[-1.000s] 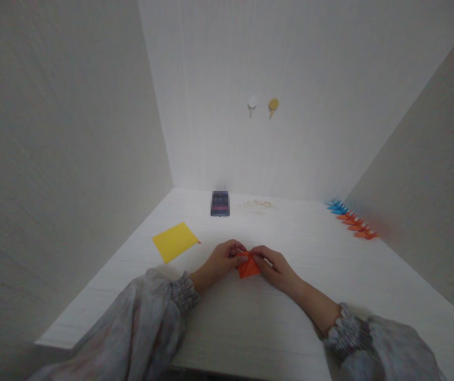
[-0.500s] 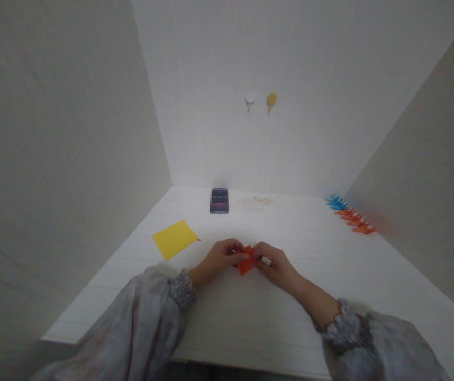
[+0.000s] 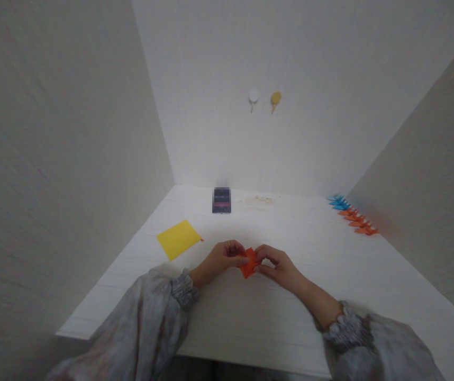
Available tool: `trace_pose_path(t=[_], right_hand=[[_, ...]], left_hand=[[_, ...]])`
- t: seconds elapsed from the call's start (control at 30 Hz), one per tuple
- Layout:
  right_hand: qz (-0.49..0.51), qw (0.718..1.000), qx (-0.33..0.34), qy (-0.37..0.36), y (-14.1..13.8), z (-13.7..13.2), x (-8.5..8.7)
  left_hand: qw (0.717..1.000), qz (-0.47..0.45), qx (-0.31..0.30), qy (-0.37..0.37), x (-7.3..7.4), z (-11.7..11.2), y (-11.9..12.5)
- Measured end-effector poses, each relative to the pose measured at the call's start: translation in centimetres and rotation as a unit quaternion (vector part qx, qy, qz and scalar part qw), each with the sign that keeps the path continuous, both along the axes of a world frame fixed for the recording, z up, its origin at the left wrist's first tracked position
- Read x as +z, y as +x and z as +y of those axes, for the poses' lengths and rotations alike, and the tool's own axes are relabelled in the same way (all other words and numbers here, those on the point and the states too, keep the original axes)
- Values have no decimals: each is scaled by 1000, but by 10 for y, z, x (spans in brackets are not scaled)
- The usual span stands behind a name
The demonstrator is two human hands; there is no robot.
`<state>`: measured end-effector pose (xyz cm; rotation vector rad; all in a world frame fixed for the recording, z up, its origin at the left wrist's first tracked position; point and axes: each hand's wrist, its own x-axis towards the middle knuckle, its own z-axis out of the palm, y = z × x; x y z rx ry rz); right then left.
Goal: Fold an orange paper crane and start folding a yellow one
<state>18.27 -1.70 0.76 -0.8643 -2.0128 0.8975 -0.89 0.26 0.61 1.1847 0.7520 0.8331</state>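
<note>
A small folded piece of orange-red origami paper (image 3: 249,266) is held between my hands, low over the middle of the table. My left hand (image 3: 227,257) pinches its left side, thumb across the front and a ring on one finger. On the right edge, my right hand (image 3: 277,264) has its thumb and fingertips closed on the paper, with a gap showing between thumb and palm. The fingers hide part of the folds.
Yellow paper (image 3: 178,239) lies left on the white table (image 3: 290,328), an orange scrap (image 3: 202,240) by its corner. A dark phone-like object (image 3: 221,201) stands near the back wall. Along the right wall are folded blue (image 3: 338,202) and orange paper figures (image 3: 357,221). Two hooks (image 3: 276,98) hang behind.
The orange paper has turned slightly and shows more of its face between my fingers. My right thumb has shifted a little along its edge. The whole view has moved slightly.
</note>
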Motion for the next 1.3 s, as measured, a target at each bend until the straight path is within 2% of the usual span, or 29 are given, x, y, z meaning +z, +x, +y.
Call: trace_pose_path(t=[0.3, 0.77, 1.07, 1.3], right_hand=[[-10, 1000, 6, 5, 2, -4, 8], [-37, 999, 27, -8, 4, -6, 8], [-67, 995, 33, -64, 4, -6, 8], [-74, 994, 16, -80, 4, -6, 3]], left_hand=[[1000, 3, -9, 6, 1, -2, -4], [999, 8, -21, -37, 0, -4, -1], [999, 16, -18, -47, 2, -6, -1], [998, 19, -34, -40, -4, -6, -2]])
